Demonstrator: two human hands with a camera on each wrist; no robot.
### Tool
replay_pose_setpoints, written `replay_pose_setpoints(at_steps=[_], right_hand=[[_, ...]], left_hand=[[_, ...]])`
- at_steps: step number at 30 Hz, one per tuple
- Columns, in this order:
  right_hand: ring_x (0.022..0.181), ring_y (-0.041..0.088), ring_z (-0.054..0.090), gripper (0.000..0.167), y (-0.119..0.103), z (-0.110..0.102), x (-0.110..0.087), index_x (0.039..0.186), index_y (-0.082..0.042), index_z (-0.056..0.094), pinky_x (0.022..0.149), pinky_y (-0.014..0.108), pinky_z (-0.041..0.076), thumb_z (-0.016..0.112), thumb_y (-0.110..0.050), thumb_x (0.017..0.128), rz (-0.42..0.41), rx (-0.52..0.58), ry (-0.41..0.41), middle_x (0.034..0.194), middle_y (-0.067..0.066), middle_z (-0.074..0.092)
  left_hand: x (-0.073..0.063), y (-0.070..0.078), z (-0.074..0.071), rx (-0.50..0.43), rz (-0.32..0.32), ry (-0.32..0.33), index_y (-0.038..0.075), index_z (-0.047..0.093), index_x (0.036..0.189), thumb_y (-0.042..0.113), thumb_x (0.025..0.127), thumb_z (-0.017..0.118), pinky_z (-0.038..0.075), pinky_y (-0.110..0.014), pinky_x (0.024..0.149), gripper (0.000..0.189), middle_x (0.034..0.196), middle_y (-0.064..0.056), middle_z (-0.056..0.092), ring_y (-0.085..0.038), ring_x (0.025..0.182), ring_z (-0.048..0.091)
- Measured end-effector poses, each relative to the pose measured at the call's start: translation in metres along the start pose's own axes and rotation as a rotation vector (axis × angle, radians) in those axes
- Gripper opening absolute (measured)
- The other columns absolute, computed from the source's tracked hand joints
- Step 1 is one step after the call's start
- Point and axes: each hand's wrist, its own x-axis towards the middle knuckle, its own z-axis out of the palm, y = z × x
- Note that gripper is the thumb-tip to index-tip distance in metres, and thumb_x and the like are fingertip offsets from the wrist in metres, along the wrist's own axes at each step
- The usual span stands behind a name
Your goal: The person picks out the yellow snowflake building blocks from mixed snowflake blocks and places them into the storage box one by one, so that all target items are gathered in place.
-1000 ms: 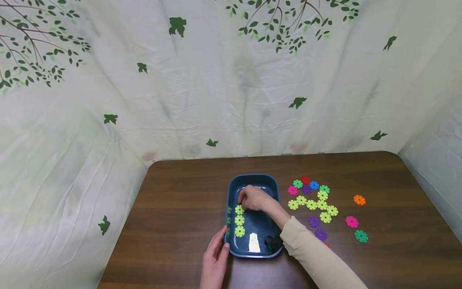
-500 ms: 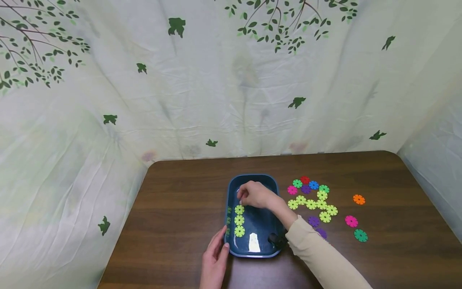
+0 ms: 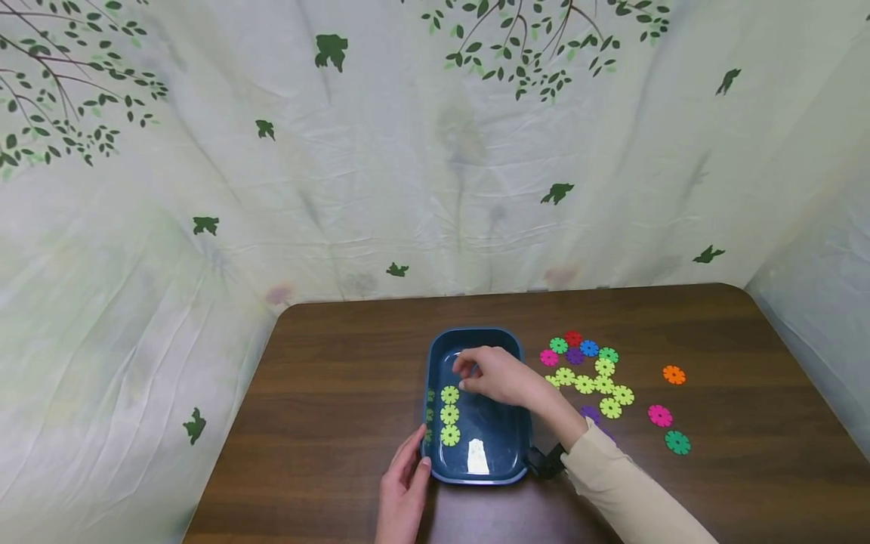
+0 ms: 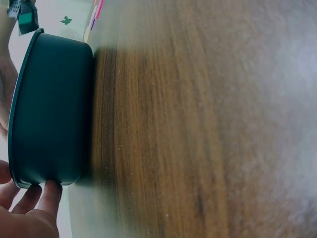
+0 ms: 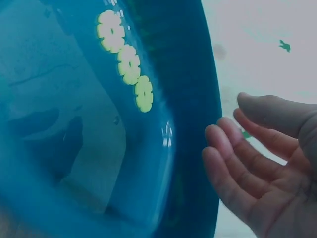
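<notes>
In the head view a dark blue tray [image 3: 478, 480] stands on the table. Inside it, along the left wall, three yellow-green notched discs [image 3: 449, 415] form a straight column. The left hand [image 3: 405, 487] rests its fingertips on the outside of the tray's lower left wall, which the left wrist view shows up close. Above the tray hovers the right hand [image 3: 499, 375], just right of the top disc. Seen from the right wrist, this hand [image 5: 262, 163] has loosely bent fingers, thumb apart, with nothing between them.
Right of the tray, several joined yellow-green discs [image 3: 603, 384] lie on the brown table [image 3: 340, 393]. Behind them is a cluster of coloured discs [image 3: 574, 356]. Orange [image 3: 674, 375], pink [image 3: 660, 415] and green [image 3: 677, 443] discs lie farther right. A printed cloth [image 3: 408, 151] hangs behind.
The right hand has risen slightly and drawn back to the right from the top disc, its fingers spreading. The left hand and the column of discs have stayed in place.
</notes>
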Motion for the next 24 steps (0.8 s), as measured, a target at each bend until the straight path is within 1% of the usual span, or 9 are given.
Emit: replay_pose_setpoints(at_steps=[2,5,9,12,16,17,21,24], right_hand=[[0.09,0.013,0.06,0.025,0.001,0.0,-0.006,0.116,-0.011,0.068,0.077,0.028,0.055,0.071,-0.017,0.091,0.004,0.003,0.013,0.1,-0.003,0.066],[0.092,0.012,0.06,0.026,0.003,-0.001,-0.014,0.116,-0.014,0.068,0.078,0.028,0.055,0.071,-0.018,0.091,0.008,0.005,0.039,0.103,-0.003,0.067],[0.091,0.011,0.06,0.025,0.008,-0.003,-0.023,0.115,-0.016,0.068,0.077,0.027,0.055,0.072,-0.017,0.091,0.002,0.005,0.074,0.105,-0.004,0.067],[0.09,0.01,0.06,0.025,0.011,-0.005,-0.029,0.116,-0.017,0.068,0.077,0.027,0.055,0.072,-0.018,0.091,-0.004,0.013,0.093,0.106,-0.006,0.067],[0.09,0.009,0.061,0.024,0.014,-0.007,-0.035,0.115,-0.018,0.068,0.077,0.027,0.055,0.071,-0.019,0.091,-0.011,0.033,0.118,0.105,-0.008,0.066],[0.089,0.009,0.061,0.024,0.014,-0.007,-0.037,0.115,-0.018,0.068,0.077,0.027,0.055,0.071,-0.019,0.091,-0.013,0.037,0.123,0.105,-0.008,0.066],[0.089,0.01,0.06,0.023,0.017,-0.007,-0.043,0.114,-0.019,0.067,0.076,0.027,0.055,0.071,-0.019,0.091,-0.001,0.056,0.128,0.106,-0.006,0.066],[0.088,0.011,0.059,0.022,0.02,-0.007,-0.048,0.113,-0.019,0.067,0.074,0.027,0.055,0.071,-0.019,0.091,0.011,0.074,0.132,0.105,-0.004,0.067]], left_hand=[[0.0,-0.002,0.0,-0.005,0.028,0.005,0.005,0.057,0.137,-0.007,0.093,0.057,0.035,-0.016,0.104,0.046,0.139,-0.014,0.054,-0.028,0.132,0.046],[0.0,-0.003,0.0,-0.014,0.04,0.012,0.004,0.057,0.137,-0.009,0.092,0.057,0.035,-0.014,0.103,0.046,0.138,-0.014,0.054,-0.028,0.131,0.046],[0.001,-0.002,0.001,-0.026,0.009,0.013,0.007,0.058,0.137,-0.009,0.092,0.057,0.035,-0.014,0.103,0.047,0.139,-0.011,0.054,-0.025,0.132,0.045],[0.001,-0.002,0.001,-0.025,0.006,0.012,0.007,0.058,0.137,-0.009,0.092,0.057,0.035,-0.014,0.103,0.047,0.139,-0.01,0.054,-0.024,0.132,0.045],[0.0,-0.002,0.001,-0.022,0.028,0.016,0.006,0.058,0.137,-0.009,0.092,0.057,0.035,-0.015,0.103,0.047,0.138,-0.012,0.054,-0.027,0.131,0.046],[0.0,-0.002,0.001,-0.024,0.022,0.017,0.006,0.058,0.137,-0.01,0.092,0.057,0.035,-0.015,0.103,0.047,0.138,-0.011,0.054,-0.026,0.132,0.046],[0.0,-0.002,0.001,-0.02,-0.007,0.018,0.009,0.058,0.137,-0.009,0.092,0.056,0.035,-0.014,0.103,0.048,0.138,-0.009,0.054,-0.022,0.132,0.046],[0.0,-0.002,0.001,-0.02,-0.017,0.016,0.009,0.058,0.137,-0.009,0.092,0.056,0.035,-0.014,0.103,0.048,0.139,-0.009,0.054,-0.021,0.132,0.045]])
